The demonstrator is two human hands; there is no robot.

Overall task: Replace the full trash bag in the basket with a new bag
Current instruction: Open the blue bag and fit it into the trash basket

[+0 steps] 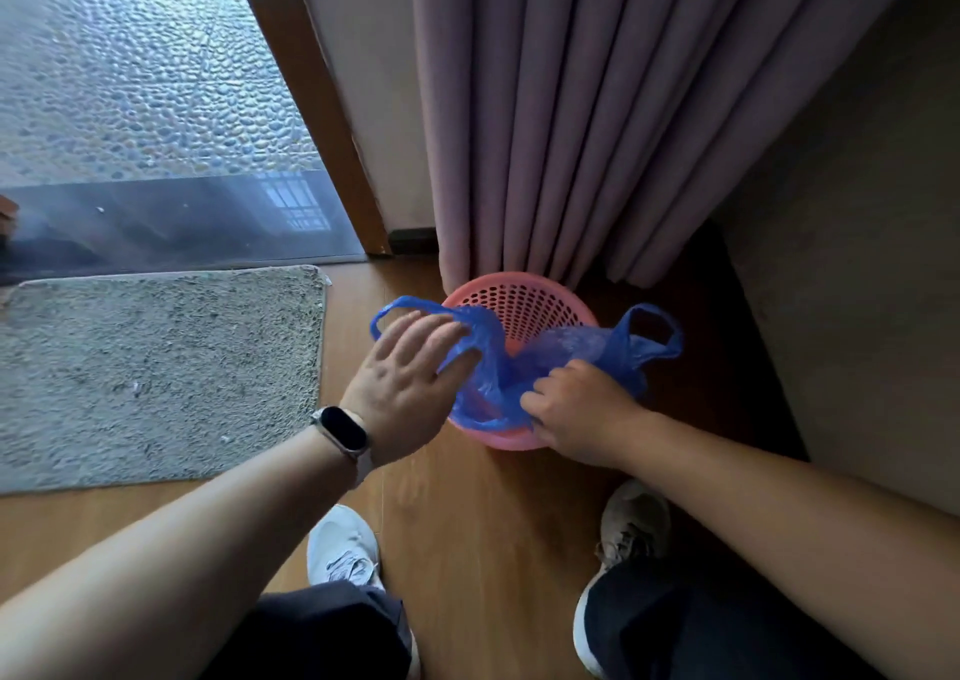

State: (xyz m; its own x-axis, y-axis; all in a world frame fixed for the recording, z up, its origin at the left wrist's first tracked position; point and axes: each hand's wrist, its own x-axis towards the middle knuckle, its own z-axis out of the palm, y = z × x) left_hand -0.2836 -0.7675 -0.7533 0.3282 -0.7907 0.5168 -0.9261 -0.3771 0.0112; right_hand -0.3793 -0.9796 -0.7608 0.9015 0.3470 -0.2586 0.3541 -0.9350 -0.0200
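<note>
Plastic, thin and blue, made up the bag [493,367] you were fitting: it hung half inside the pink perforated basket [519,305], its near edge draped over the near rim and its two loop handles sticking out to either side. The basket stood on the wooden floor [467,523] just ahead of your shoes [343,549], with a grey mat [156,367] to its left, and beyond it mauve curtains [597,108] and a glass door [156,108]. Your left hand [410,383], a watch [345,432] on its wrist, lay spread against the bag's left side, grip loose with fingers extended. Your right hand [582,414] had its grip clenched on the bag's edge at the near rim.
</note>
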